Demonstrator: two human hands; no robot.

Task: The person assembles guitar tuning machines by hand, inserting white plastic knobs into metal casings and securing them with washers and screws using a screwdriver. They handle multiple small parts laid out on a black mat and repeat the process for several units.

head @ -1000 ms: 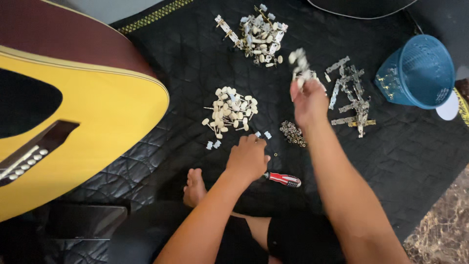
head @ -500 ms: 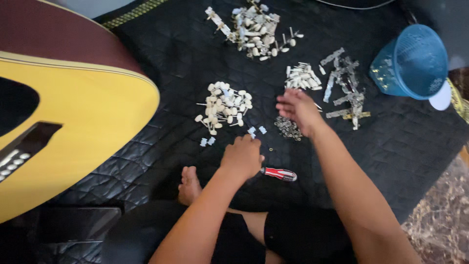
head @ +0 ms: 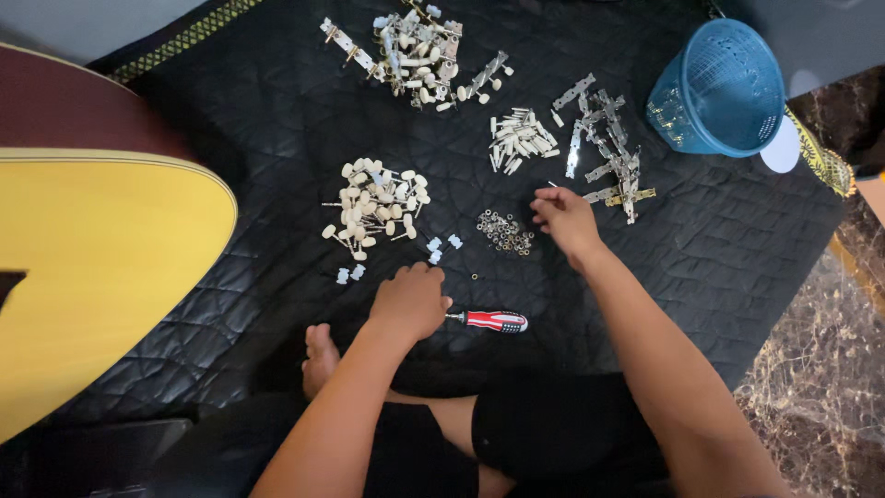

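A: At the far left lies the guitar (head: 101, 277), yellow top up on the black mat (head: 258, 111). What is next to it?

B: A heap of cream knobs (head: 376, 205), then the left hand (head: 410, 300) — knuckles up, fingers curled under, resting on the mat. Whether it has anything in it, I cannot tell. A few pale blue bits (head: 441, 247) lie just above it.

A: And the screwdriver (head: 489, 320)?

B: Just to the right of that hand, near it but not in it. Its long axis runs almost level across the view: red handle to the right, thin shaft and tip pointing left toward the knuckles.

A: The right hand (head: 564, 217)?

B: Beside the small pile of washers (head: 504, 231), fingertips drawn together low over the mat — it looks like a pinch, though nothing shows between them. Metal plates (head: 604, 152) lie just beyond, the blue basket (head: 719, 88) further right.

A: How should one work that pile?

B: My judgement — pick one washer at a time from the edge, with fingertips only, so the heap does not scatter over the quilted mat.
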